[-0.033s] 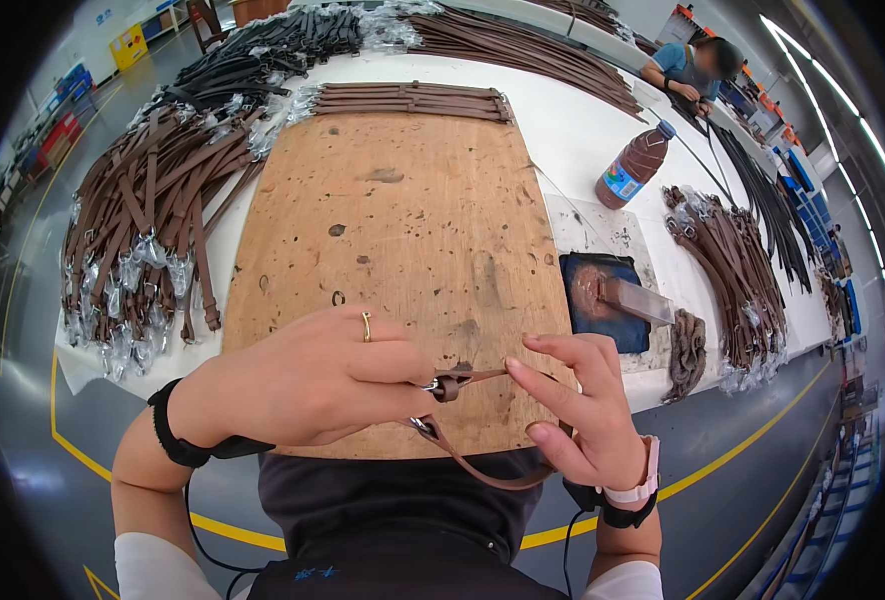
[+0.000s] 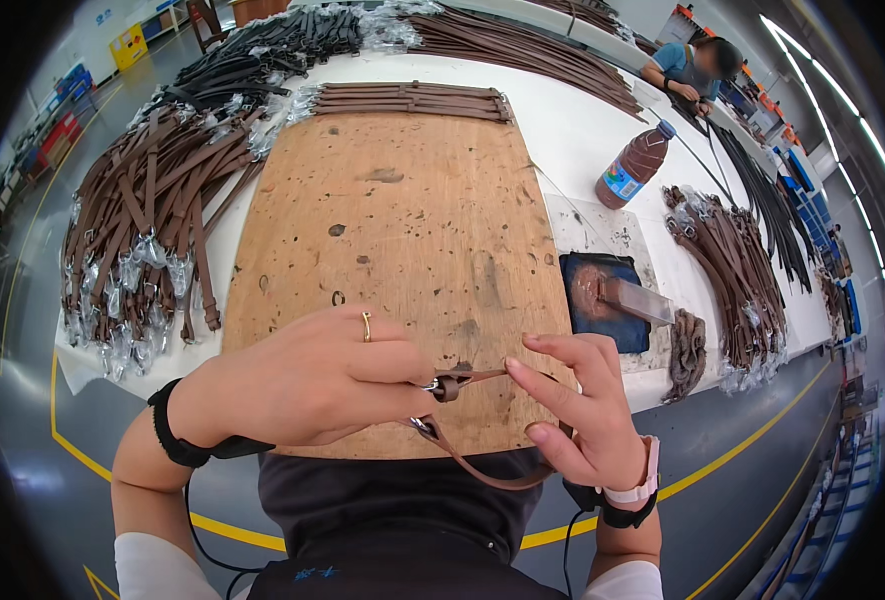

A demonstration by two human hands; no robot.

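A thin brown strap (image 2: pixel 493 483) is bent into a loop between my hands, over the near edge of a wooden board (image 2: pixel 403 230). My left hand (image 2: pixel 313 385) is closed on its buckle end; the fingers hide part of the metal. Beside those fingertips show a small brown keeper loop (image 2: pixel 447 388) and a metal fitting (image 2: pixel 426 428). The strap's other side runs to my right hand (image 2: pixel 595 420), which holds it with curved fingers, the index fingertip touching the upper run. Part of the strap is hidden behind that hand.
Brown straps (image 2: pixel 413 100) lie across the board's far end. Strap piles with plastic-wrapped buckles flank it, left (image 2: pixel 153 200) and right (image 2: pixel 733 270). Right of the board are a brown-filled bottle (image 2: pixel 635 168), a dark blue pad (image 2: pixel 613 330) and a crumpled cloth (image 2: pixel 687 355). A co-worker (image 2: pixel 698 70) sits far right.
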